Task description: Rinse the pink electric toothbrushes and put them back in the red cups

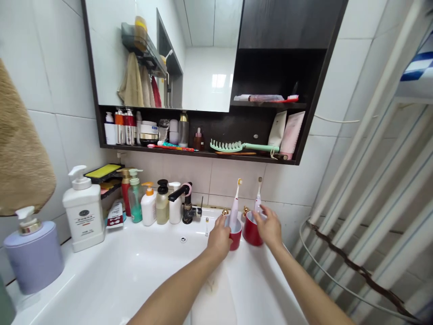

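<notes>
In the head view, right of the frame's centre, the left hand [219, 237] curls around the left red cup [237, 239], which bears a toothbrush [234, 213]. Just beside it stands the right red cup [251, 232] with a second toothbrush [258, 201]; the right hand [270, 228] is at its rim (whether it grips cup or brush, I cannot tell). A knock from either hand could tip a tall brush, or send a cup into the sink [135, 271] at lower centre.

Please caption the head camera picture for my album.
Left hand and right hand at two red cups, toothbrushes standing inside.
</notes>
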`<state>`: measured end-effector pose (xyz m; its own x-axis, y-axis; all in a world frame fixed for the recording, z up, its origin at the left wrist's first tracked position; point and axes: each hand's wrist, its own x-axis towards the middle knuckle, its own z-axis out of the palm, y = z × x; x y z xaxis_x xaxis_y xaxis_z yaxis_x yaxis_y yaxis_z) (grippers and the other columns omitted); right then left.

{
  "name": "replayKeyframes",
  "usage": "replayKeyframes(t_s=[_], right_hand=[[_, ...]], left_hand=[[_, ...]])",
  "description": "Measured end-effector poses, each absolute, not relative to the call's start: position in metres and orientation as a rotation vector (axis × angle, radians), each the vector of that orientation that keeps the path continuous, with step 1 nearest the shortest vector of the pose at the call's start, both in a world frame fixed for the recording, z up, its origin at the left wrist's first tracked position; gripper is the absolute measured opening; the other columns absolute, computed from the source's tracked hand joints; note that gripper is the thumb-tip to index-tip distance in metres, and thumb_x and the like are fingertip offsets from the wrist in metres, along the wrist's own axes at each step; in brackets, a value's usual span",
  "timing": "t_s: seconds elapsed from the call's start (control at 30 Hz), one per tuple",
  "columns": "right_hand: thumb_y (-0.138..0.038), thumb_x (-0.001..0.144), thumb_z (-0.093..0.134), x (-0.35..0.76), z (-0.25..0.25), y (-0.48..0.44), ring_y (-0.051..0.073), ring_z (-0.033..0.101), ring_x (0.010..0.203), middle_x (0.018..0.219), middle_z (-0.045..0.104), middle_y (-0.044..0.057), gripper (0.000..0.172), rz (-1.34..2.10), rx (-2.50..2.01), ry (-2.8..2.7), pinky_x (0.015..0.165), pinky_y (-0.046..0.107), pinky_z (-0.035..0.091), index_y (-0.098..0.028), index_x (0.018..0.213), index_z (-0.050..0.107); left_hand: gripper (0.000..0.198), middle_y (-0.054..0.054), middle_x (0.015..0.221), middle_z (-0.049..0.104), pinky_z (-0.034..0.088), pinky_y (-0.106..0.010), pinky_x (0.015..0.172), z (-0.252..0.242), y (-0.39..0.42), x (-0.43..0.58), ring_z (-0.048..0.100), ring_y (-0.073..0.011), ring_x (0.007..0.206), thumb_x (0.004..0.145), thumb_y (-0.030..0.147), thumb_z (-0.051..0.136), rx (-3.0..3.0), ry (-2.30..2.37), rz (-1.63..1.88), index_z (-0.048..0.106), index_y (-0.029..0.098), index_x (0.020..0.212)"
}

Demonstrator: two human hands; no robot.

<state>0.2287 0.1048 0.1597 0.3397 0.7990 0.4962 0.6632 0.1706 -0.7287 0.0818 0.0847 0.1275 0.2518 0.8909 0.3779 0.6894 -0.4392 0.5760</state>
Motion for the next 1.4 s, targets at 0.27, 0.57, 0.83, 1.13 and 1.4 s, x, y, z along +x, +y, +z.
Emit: replayKeyframes(t_s=[0.27, 0.57, 0.83, 1.13, 1.4], right_hand=[[-0.032, 0.059, 0.043, 0.149, 0.103, 0.038, 0.017, 0.055, 0.065, 0.074, 0.061, 0.007, 0.030, 0.586, -1.400, -1.573, 0.058, 0.025, 0.040, -0.013, 0.079, 0.054], [-0.032, 0.061, 0.042, 0.133, 0.123, 0.010, 0.016, 0.052, 0.062, 0.065, 0.059, 0.004, 0.020, 0.570, -1.321, -1.581, 0.058, 0.025, 0.039, -0.016, 0.068, 0.051], [-0.038, 0.063, 0.040, 0.124, 0.171, -0.033, 0.014, 0.048, 0.056, 0.064, 0.054, 0.001, 0.033, 0.616, -1.185, -1.602, 0.050, 0.023, 0.038, -0.015, 0.086, 0.047], [-0.037, 0.063, 0.039, 0.086, 0.143, -0.076, 0.010, 0.044, 0.039, 0.046, 0.046, -0.004, 0.028, 1.036, -1.113, -1.598, 0.038, 0.021, 0.036, -0.017, 0.079, 0.049], [-0.038, 0.061, 0.041, 0.080, 0.139, -0.089, 0.010, 0.043, 0.038, 0.051, 0.045, -0.004, 0.041, 1.045, -1.169, -1.591, 0.033, 0.021, 0.034, -0.020, 0.098, 0.040]], left_hand=[[0.038, -0.003, 0.121, 0.025, 0.018, -0.028, 0.091, 0.101, -0.002, 0.049, 0.013, -0.0147, 0.113, 0.050, 0.002, 0.041, 2.073, 1.480, 0.868, 0.054, 0.017, 0.083], [0.044, -0.004, 0.122, 0.023, 0.019, -0.027, 0.090, 0.075, -0.030, 0.042, 0.012, -0.0169, 0.113, 0.048, 0.000, 0.041, 2.009, 1.532, 0.857, 0.052, 0.014, 0.089], [0.028, -0.012, 0.098, 0.048, 0.027, -0.031, 0.083, 0.134, -0.026, 0.017, 0.041, -0.0170, 0.093, 0.065, 0.023, 0.037, 1.363, 1.175, 1.465, 0.047, 0.011, 0.088], [0.020, 0.003, 0.053, 0.049, 0.038, -0.023, 0.053, 0.172, -0.034, 0.000, 0.048, -0.0074, 0.047, 0.060, 0.031, 0.047, 0.887, 0.675, 1.492, 0.044, 0.012, 0.068], [0.014, 0.005, 0.046, 0.046, 0.038, -0.021, 0.054, 0.177, -0.039, -0.010, 0.047, -0.0053, 0.044, 0.061, 0.026, 0.046, 0.736, 0.619, 1.585, 0.042, 0.013, 0.064]])
